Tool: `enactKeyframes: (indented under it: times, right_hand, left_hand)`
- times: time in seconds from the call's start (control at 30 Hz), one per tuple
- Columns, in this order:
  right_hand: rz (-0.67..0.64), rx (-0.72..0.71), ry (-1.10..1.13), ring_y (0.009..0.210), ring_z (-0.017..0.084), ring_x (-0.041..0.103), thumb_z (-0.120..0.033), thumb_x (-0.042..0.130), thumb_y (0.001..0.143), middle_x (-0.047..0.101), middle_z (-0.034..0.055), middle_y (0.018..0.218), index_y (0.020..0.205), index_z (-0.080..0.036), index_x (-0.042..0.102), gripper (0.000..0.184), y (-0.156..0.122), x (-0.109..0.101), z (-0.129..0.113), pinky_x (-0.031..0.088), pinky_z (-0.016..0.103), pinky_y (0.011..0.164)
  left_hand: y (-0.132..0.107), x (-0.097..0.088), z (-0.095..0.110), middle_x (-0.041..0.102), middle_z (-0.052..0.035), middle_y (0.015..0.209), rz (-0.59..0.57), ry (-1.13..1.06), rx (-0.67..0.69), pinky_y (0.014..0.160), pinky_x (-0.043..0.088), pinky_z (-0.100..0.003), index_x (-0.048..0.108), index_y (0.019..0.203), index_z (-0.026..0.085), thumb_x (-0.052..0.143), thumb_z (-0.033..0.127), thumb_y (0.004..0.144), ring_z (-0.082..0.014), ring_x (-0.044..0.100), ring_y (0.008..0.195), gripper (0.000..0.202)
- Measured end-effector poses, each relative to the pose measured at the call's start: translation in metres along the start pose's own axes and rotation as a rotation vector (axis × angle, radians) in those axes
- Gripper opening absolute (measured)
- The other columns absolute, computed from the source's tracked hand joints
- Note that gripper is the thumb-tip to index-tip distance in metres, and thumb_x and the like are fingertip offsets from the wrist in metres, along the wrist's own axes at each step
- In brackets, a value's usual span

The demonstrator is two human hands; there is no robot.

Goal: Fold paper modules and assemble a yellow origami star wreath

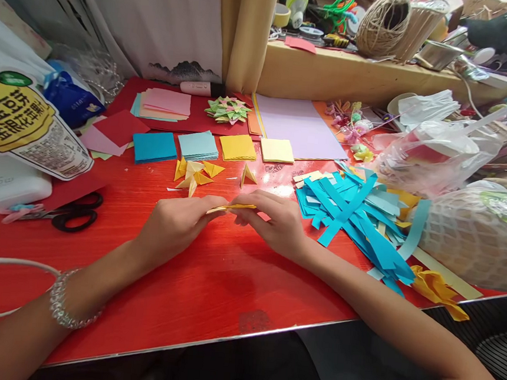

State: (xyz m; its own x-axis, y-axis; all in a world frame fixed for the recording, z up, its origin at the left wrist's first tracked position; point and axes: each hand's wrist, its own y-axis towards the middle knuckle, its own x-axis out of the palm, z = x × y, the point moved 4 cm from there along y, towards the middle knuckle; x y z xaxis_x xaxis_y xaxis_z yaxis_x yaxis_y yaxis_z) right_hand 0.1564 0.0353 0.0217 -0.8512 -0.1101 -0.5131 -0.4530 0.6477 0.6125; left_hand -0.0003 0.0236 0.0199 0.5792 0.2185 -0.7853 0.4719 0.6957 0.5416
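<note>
The left hand (179, 219) and right hand (276, 217) pinch a yellow paper (233, 207) between them — one toward each end — holding it nearly edge-on above the red tabletop (208, 304). Just beyond lie clustered folded pieces (196, 177) and one lone piece (249, 176), with four paper stacks (200, 145) in a row behind. Blue strips (349, 213) heap to the right; scissors (76, 219) lie off left.

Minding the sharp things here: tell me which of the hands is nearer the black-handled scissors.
Left. The left hand is off to the right of the scissors, not touching them; the right hand is farther along the same side, beyond the left hand.
</note>
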Motion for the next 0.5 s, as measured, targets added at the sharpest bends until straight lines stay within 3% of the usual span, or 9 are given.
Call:
enactKeyframes:
  times: [0.13,0.33,0.5]
  right_hand:
    - [-0.050,-0.080,-0.178,0.072,0.012,0.061,-0.017,0.045,0.087,0.066,0.0049,0.081,0.090,-0.018,0.063,0.018,0.0009,-0.0024,-0.0004,0.047,0.023,0.062]
    - [-0.073,-0.104,-0.189,0.074,0.012,0.061,-0.017,0.041,0.089,0.066,0.0057,0.084,0.094,-0.019,0.063,0.023,-0.0025,-0.0010,0.0010,0.048,0.024,0.063]
    - [-0.082,-0.101,-0.220,0.074,0.014,0.060,-0.017,0.040,0.089,0.065,0.0082,0.082,0.094,-0.016,0.062,0.023,-0.0041,0.0024,0.0017,0.047,0.025,0.063]
  left_hand:
    - [-0.0014,-0.0014,0.0008,0.071,0.0015,0.093,0.022,-0.004,0.033,0.071,0.053,-0.024,0.062,0.100,0.026,0.045,0.023,0.088,-0.0151,0.068,0.079,0.021]
    - [-0.0066,-0.0015,-0.0012,0.070,0.0007,0.099,0.043,0.017,0.095,0.079,0.052,-0.025,0.060,0.106,0.026,0.045,0.015,0.086,-0.0159,0.067,0.087,0.027]
    - [-0.0063,0.0031,-0.0034,0.070,-0.0009,0.097,-0.025,0.005,0.034,0.077,0.051,-0.026,0.059,0.105,0.024,0.043,0.019,0.087,-0.0161,0.066,0.085,0.025]
